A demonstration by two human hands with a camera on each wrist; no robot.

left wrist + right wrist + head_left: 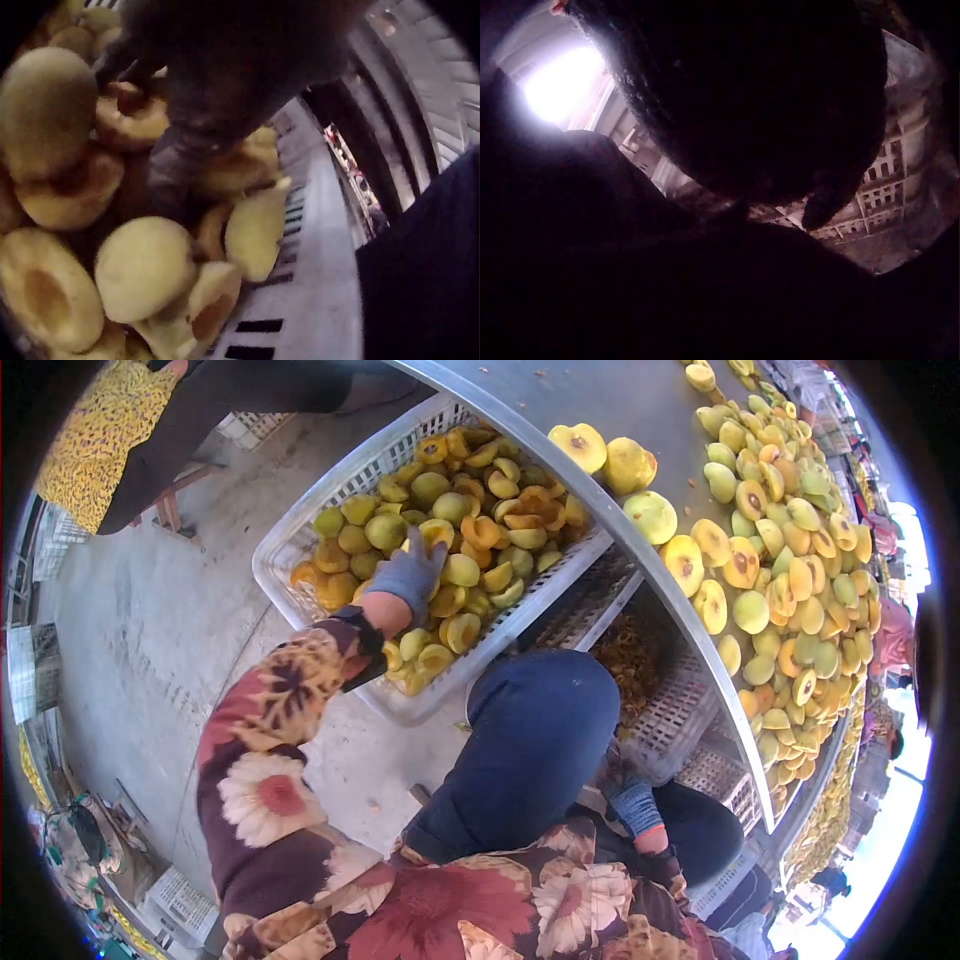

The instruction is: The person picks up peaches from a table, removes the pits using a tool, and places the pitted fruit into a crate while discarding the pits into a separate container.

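Fruit crate (pixel 538 598), long axis diagonally toward table (pixel 630 405), left fingers (pixel 436 560) among halves (pixel 481 532).

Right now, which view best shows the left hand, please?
The head view: the left hand is well lit among the fruit. The left wrist view shows it close but dark; the right wrist view shows none.

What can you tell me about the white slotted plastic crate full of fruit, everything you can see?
The white slotted plastic crate is rectangular, with rounded corners, a broad rim and an open top. It sits diagonally in the head view, beside the curved-edged grey metal table, which hides one corner. Green-yellow round fruit, many halved and hollowed, fills it against its walls. The person's grey-gloved left grip is in among the fruit. The crate's support is hidden.
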